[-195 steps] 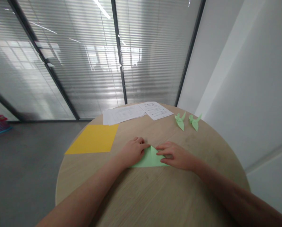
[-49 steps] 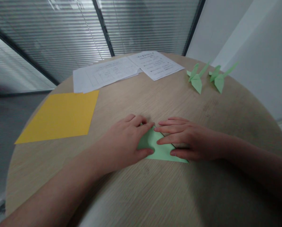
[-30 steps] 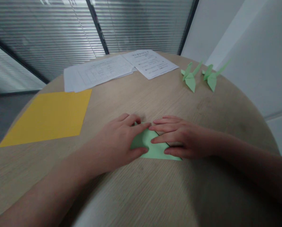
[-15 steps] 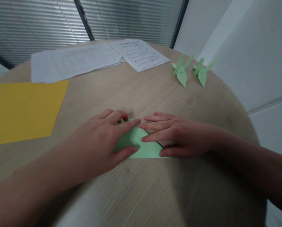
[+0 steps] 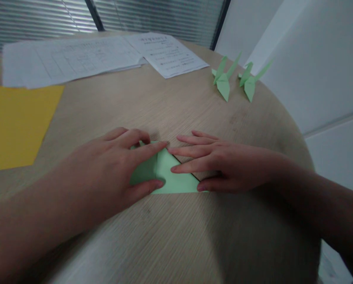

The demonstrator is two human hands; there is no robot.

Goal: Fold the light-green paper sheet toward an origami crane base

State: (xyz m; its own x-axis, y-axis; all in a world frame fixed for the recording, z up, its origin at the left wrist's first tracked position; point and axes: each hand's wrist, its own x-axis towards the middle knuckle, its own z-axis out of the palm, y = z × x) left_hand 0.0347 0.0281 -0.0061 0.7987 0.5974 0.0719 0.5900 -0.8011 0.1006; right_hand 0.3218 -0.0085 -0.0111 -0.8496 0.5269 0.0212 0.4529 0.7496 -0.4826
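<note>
- Green folded paper [image 5: 173, 179] is lying flat near the middle of the round desk [image 5: 179, 236], with bare wood lying open toward the near edge.
- Left hand [image 5: 117, 165] and right hand [image 5: 223, 165] are pressing on it, fingers released and flat, grasping nothing.
- Paper cranes [image 5: 223, 79] are standing well apart, by the far right rim.
- Both hands are staying on the paper as half a second ago.

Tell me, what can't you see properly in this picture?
All in the head view:
Green paper: both ends hidden under the left hand and right hand.
Yellow sheet: cut off by the picture's left edge.
Printed pages: writing too small and blurred to read.
</note>
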